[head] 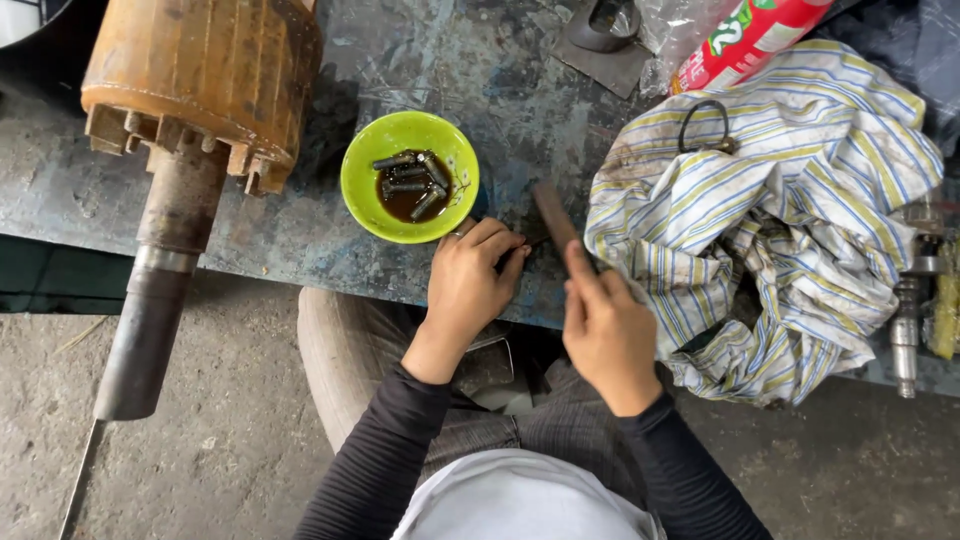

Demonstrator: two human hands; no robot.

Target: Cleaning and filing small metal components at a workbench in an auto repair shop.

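Working at the near edge of a worn metal tabletop [300,240], the person has both hands busy in the one head view. The right hand [608,335] has its fingers clamped around the handle end of a flat, brownish file-like tool [553,218], whose blade slants up and away toward the green bowl. The left hand [470,285] sits just below the bowl, its fingers curled together and pinched on something small and dark at the tabletop edge; what that piece is cannot be made out, since the fingers cover most of it. The tool's blade passes just beside those fingertips, near or touching the pinched piece.

The green bowl [409,176] stands on the tabletop just above the left hand. It holds a pool of dark brown liquid with several short grey metal cylinders [412,180] lying in it. As a judgement, the filing of the one piece looks to be in hand, while the cylinders in the bowl wait in the liquid; no finished pieces show set apart anywhere.

To the right lies a crumpled striped cloth [780,200] with a dark metal ring [705,125] on top. A large rusty motor rotor [200,70] with its shaft overhangs the tabletop at left. A red can [745,35] lies at the top.
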